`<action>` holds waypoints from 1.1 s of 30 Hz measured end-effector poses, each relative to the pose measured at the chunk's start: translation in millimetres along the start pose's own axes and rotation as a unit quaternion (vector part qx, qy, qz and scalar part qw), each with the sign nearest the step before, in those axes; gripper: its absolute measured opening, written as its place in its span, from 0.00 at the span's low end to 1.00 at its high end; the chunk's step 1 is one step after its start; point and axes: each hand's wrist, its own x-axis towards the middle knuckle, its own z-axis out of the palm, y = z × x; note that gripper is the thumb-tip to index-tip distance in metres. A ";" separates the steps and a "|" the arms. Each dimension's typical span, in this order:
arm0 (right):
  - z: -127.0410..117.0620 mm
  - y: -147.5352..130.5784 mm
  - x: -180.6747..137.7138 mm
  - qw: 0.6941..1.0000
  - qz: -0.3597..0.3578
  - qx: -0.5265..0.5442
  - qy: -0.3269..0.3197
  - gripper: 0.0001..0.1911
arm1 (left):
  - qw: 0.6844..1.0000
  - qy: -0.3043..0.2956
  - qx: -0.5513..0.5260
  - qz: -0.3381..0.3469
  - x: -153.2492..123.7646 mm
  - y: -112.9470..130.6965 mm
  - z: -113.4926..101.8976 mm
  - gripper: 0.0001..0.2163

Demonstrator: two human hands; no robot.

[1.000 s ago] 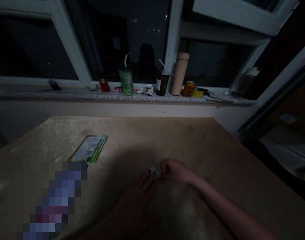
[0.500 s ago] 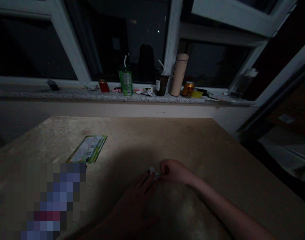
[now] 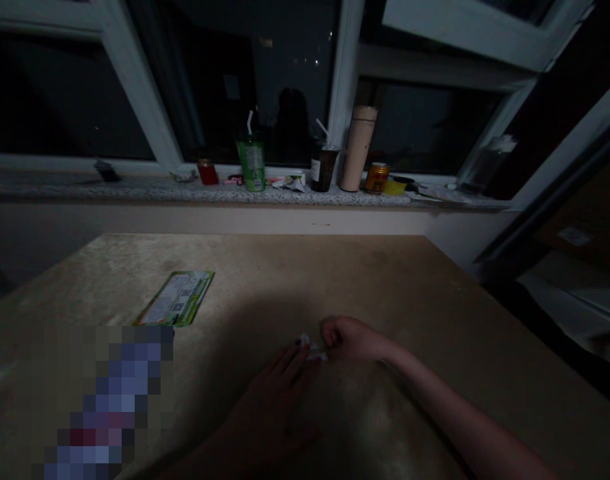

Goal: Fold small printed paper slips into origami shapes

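The room is dim. My right hand (image 3: pixel 352 339) rests on the tan table (image 3: pixel 395 287), its fingers curled and pinching a small white crumpled scrap (image 3: pixel 312 348). My left hand (image 3: pixel 277 390) lies in shadow with its fingers stretched forward; its dark-nailed fingertips touch the same scrap from the left. The scrap sits on the table between both hands.
A green printed leaflet (image 3: pixel 177 298) lies flat at the table's left. On the stone windowsill (image 3: pixel 135 190) stand a green cup with a straw (image 3: pixel 252 163), a dark cup (image 3: pixel 323 167), a tall beige flask (image 3: pixel 359 148), an orange can (image 3: pixel 377 177) and a red can (image 3: pixel 207 172). A blurred patch covers the lower left.
Both hands stay at the scrap with only slight finger shifts; the view has moved a little.
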 end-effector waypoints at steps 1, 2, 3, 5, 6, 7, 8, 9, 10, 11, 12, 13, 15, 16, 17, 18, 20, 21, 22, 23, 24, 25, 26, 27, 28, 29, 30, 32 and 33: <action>-0.8 1.6 0.6 1.000 -0.003 0.009 -0.006 0.10 | 1.000 0.002 0.000 0.000 -0.2 -0.5 0.9 0.39; -1.4 3.3 1.1 1.000 -0.006 0.017 -0.012 0.10 | 1.000 0.004 0.001 0.001 -0.5 -1.1 1.8 0.40; -1.9 4.8 1.6 0.999 -0.009 0.025 -0.018 0.10 | 1.000 0.006 0.004 0.002 -0.8 -1.7 2.5 0.40; -2.0 7.4 2.1 0.999 -0.014 0.039 -0.026 0.10 | 1.000 0.007 0.008 0.005 -1.2 -2.3 3.0 0.40; -1.7 8.3 2.1 0.999 -0.015 0.044 -0.028 0.09 | 1.000 0.008 0.008 0.007 -1.3 -2.3 2.7 0.40; -1.2 8.9 2.0 0.998 -0.015 0.047 -0.027 0.09 | 1.000 0.007 0.008 0.008 -1.4 -2.0 2.1 0.40; -0.6 9.4 1.8 0.998 -0.015 0.049 -0.026 0.08 | 1.000 0.007 0.008 0.007 -1.4 -1.5 1.4 0.40; -0.1 9.7 1.6 0.998 -0.014 0.050 -0.025 0.07 | 1.000 0.005 0.008 0.005 -1.3 -1.1 0.8 0.40; 0.4 10.0 1.4 0.998 -0.014 0.050 -0.023 0.07 | 1.000 0.004 0.007 0.003 -1.3 -0.9 0.5 0.40; 0.7 10.4 1.3 0.998 -0.013 0.051 -0.022 0.07 | 1.000 0.004 0.005 0.002 -1.2 -0.9 0.6 0.39; 0.9 10.7 1.3 0.998 -0.013 0.051 -0.022 0.08 | 1.000 0.004 0.003 0.001 -1.1 -1.2 1.3 0.39; 0.9 11.2 1.6 0.998 -0.011 0.052 -0.022 0.08 | 1.000 0.005 0.000 0.002 -1.1 -1.7 2.3 0.39; 0.7 12.1 2.5 0.998 -0.008 0.057 -0.024 0.10 | 1.000 0.013 -0.002 0.004 -1.4 -3.4 5.1 0.40; 0.5 12.5 3.2 0.998 -0.005 0.061 -0.025 0.11 | 1.000 0.016 -0.002 0.005 -1.7 -4.2 6.5 0.41; 0.4 12.9 3.9 0.998 -0.002 0.065 -0.026 0.12 | 1.000 0.018 -0.003 0.005 -2.0 -4.9 7.5 0.41; 0.4 13.2 4.5 0.997 0.001 0.069 -0.026 0.12 | 1.000 0.019 -0.004 0.006 -2.3 -5.4 8.0 0.41; 0.5 13.9 5.6 0.997 0.001 0.072 -0.028 0.12 | 1.000 0.018 -0.006 0.009 -2.8 -5.5 7.6 0.40; 0.5 14.2 6.0 0.997 0.000 0.073 -0.028 0.12 | 1.000 0.016 -0.005 0.011 -2.9 -5.2 6.9 0.40; 0.6 14.5 6.3 0.997 -0.003 0.074 -0.029 0.11 | 1.000 0.015 -0.003 0.012 -3.0 -4.7 5.9 0.40; 0.7 14.7 6.5 0.997 -0.005 0.076 -0.031 0.11 | 1.000 0.012 -0.002 0.011 -2.9 -4.2 4.9 0.41; 0.8 15.0 6.6 0.996 -0.007 0.078 -0.033 0.10 | 1.000 0.010 -0.001 0.009 -2.8 -3.7 4.1 0.41; 0.9 15.1 6.7 0.996 -0.008 0.080 -0.035 0.10 | 1.000 0.010 -0.002 0.005 -2.7 -3.4 3.6 0.42; 0.9 15.2 6.8 0.996 -0.009 0.083 -0.037 0.09 | 1.000 0.011 -0.004 0.003 -2.6 -3.3 3.5 0.43; 0.9 15.3 6.8 0.996 -0.010 0.084 -0.040 0.08 | 1.000 0.014 -0.006 0.003 -2.6 -3.5 3.9 0.43; 0.9 15.3 6.8 0.995 -0.011 0.086 -0.041 0.07 | 1.000 0.018 -0.008 0.005 -2.7 -3.9 4.6 0.43; 0.8 15.3 6.8 0.995 -0.012 0.087 -0.043 0.06 | 1.000 0.020 -0.008 0.007 -2.9 -4.6 5.6 0.44; 0.7 15.4 6.8 0.995 -0.014 0.088 -0.044 0.06 | 1.000 0.021 -0.008 0.009 -3.1 -5.3 6.7 0.44; 0.3 15.4 7.0 0.995 -0.017 0.090 -0.047 0.05 | 1.000 0.024 -0.008 0.013 -3.6 -6.9 8.7 0.45; 0.1 15.3 7.1 0.995 -0.018 0.090 -0.048 0.05 | 0.999 0.027 -0.009 0.014 -3.8 -7.6 9.3 0.45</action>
